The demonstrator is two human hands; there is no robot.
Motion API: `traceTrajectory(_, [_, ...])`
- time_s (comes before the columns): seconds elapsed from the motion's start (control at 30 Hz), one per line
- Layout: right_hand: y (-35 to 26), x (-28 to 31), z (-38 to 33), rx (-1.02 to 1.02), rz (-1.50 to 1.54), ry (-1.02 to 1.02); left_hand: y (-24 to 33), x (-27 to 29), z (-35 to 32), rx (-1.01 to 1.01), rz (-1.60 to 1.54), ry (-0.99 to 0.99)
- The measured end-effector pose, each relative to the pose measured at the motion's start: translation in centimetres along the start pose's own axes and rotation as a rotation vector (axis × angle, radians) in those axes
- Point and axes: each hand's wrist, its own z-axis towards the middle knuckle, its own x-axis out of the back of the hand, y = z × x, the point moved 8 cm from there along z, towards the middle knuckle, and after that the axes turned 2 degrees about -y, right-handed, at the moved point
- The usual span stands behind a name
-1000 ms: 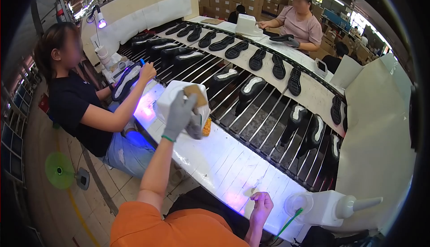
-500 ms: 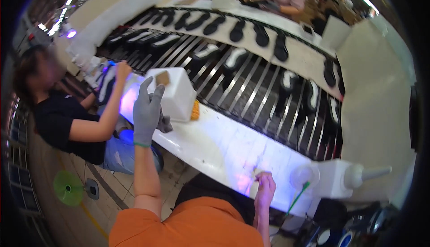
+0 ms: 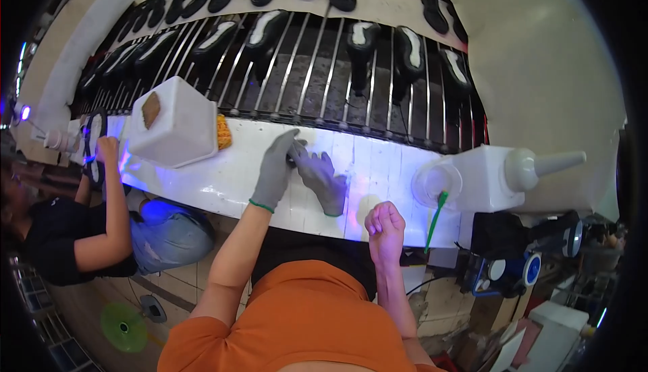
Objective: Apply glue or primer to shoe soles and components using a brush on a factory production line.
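My left hand (image 3: pixel 271 175) wears a grey knitted glove with a green cuff. Its fingers are closed on the finger end of a second grey glove (image 3: pixel 322 182), which looks empty and droops over the white worktable (image 3: pixel 223 190). To the right of it, my bare right hand (image 3: pixel 385 226) is curled into a loose fist at the table's near edge. Whatever its fingers hold, if anything, is hidden. A pale round patch (image 3: pixel 368 205) shows on the tabletop just beside that fist.
A white plastic container (image 3: pixel 177 126) with a brown piece (image 3: pixel 150 109) on it stands left, a yellow sponge (image 3: pixel 223 132) beside it. Right are a clear cup (image 3: pixel 432 186), a green-handled brush (image 3: pixel 437 217) and a white nozzle bottle (image 3: pixel 482 180). Black shoes (image 3: pixel 266 35) lie on the roller conveyor (image 3: pixel 310 78). A co-worker (image 3: pixel 74 230) sits left.
My left hand has come down and right with the second glove, over the table near my right hand. The view has swung, so the conveyor sits higher. My right hand stays curled.
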Motion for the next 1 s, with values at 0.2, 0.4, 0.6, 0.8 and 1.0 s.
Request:
traceTrajectory(0.2, [0.9,0.3,0.0,-0.092,0.136,0.038,6.7,0.9,-2.9,-0.541,0.982,0.243])
traceTrajectory(0.4, [0.2,-1.4,0.3,-0.146,0.187,-0.055,9.9,-1.1,-7.3,-0.814,1.019,0.280])
traceTrajectory(0.6, [-0.8,-3.1,-0.2,-0.212,0.297,-0.130,8.4,-5.6,-9.5,-0.886,0.962,0.041])
traceTrajectory(0.8, [-2.3,-4.2,-0.6,-0.195,0.524,-0.212,7.3,-7.9,-10.4,-0.876,0.890,-0.046])
traceTrajectory(1.0, [-1.4,-2.8,-0.8,-0.217,0.453,-0.100,6.6,-9.0,-11.2,-0.866,0.911,-0.124])
